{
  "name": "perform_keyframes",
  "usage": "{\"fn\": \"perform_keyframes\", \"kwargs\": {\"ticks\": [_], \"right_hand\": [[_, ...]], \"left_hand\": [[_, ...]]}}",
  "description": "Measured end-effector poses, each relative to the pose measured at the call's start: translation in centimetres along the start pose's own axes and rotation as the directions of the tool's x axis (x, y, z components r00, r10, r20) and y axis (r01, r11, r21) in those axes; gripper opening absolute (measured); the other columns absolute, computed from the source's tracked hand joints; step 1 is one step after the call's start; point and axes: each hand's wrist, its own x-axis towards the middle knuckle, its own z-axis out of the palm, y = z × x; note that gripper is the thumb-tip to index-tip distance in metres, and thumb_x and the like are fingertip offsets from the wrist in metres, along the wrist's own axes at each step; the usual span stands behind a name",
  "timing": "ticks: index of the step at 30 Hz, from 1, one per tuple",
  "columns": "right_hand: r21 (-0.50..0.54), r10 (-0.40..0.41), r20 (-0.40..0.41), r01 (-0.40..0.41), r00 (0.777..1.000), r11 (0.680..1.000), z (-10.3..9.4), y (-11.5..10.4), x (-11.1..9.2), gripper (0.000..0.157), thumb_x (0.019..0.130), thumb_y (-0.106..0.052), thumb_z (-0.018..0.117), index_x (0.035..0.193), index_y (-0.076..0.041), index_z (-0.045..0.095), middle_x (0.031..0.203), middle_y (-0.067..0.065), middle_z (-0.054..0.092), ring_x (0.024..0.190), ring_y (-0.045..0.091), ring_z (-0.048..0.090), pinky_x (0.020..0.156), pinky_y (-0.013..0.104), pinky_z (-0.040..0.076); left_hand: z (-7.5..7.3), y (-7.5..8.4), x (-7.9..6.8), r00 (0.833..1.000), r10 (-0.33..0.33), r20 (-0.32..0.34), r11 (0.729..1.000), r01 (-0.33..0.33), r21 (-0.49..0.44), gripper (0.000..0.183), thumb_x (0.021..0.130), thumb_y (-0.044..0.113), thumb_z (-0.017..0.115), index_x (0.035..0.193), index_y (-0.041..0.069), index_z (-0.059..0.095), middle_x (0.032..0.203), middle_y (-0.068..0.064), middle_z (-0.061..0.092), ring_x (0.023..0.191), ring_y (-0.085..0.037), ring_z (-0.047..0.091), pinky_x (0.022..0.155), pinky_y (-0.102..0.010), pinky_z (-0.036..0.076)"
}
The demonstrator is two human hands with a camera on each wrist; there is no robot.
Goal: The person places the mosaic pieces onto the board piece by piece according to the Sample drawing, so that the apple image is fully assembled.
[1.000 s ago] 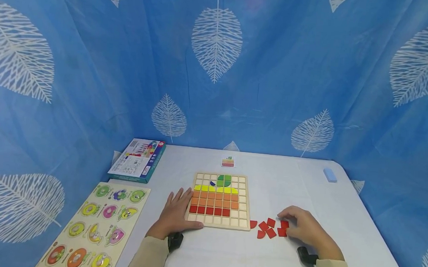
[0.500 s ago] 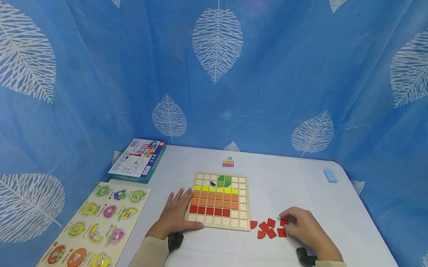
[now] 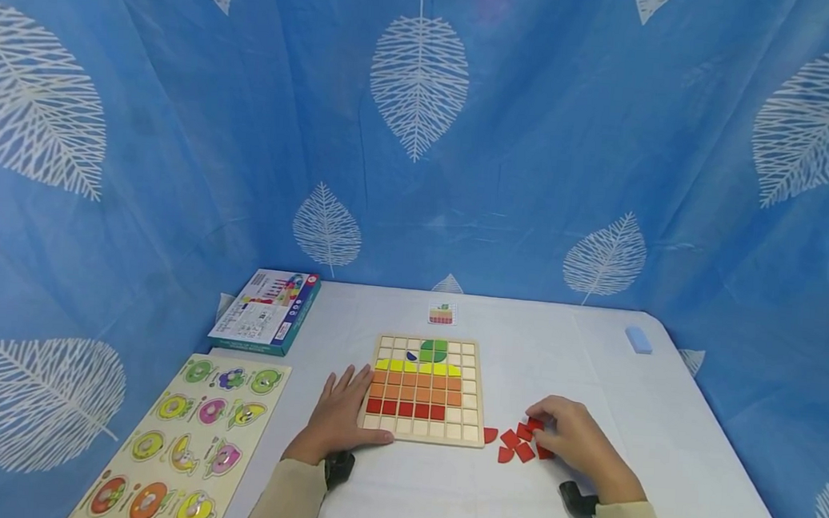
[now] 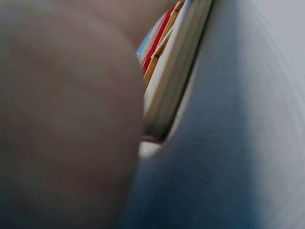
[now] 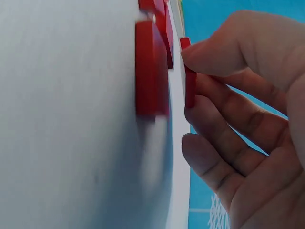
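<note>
A wooden grid board [image 3: 476,436] lies on the table, holding rows of yellow, orange and red tiles, with green and dark blue ones near its top. My left hand [image 3: 337,416] rests at the board's left edge, fingers straight, thumb along the lower left corner. In the left wrist view the palm hides most of the board's edge [image 4: 171,81]. My right hand [image 3: 578,439] pinches a red tile [image 5: 189,86] between thumb and fingers, lifted off the table. Loose red tiles [image 3: 524,452], some square and some rounded, lie beside and under that hand.
A small pattern card [image 3: 443,314] lies behind the board. At left are a puzzle box [image 3: 265,313] and a fruit puzzle board [image 3: 210,437]. A light blue block [image 3: 638,340] sits at the far right. Blue leaf-patterned cloth [image 3: 510,137] hangs behind and beside the table.
My right hand has picked a red tile up from the right of the pile and moved left with it, over the other loose tiles. The left hand has stayed on the board.
</note>
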Motion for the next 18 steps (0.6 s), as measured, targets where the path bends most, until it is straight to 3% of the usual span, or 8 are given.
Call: {"fn": "perform_keyframes", "kwargs": {"ticks": [18], "right_hand": [[-0.018,-0.158,0.071,0.16,0.985,0.987,3.7,-5.2,3.3,0.027,0.085,-0.005,0.085,0.111,-0.009,0.079,0.106,-0.009,0.07,0.09,0.011,0.06,0.088,0.037,0.059]], "left_hand": [[0.0,0.1,-0.1,1.0,0.002,0.006,1.0,-0.002,0.008,0.13,0.064,0.08,0.079,0.165,0.012,0.035,0.169,-0.009,0.033,0.158,-0.035,0.014,0.125,-0.059,0.0]]}}
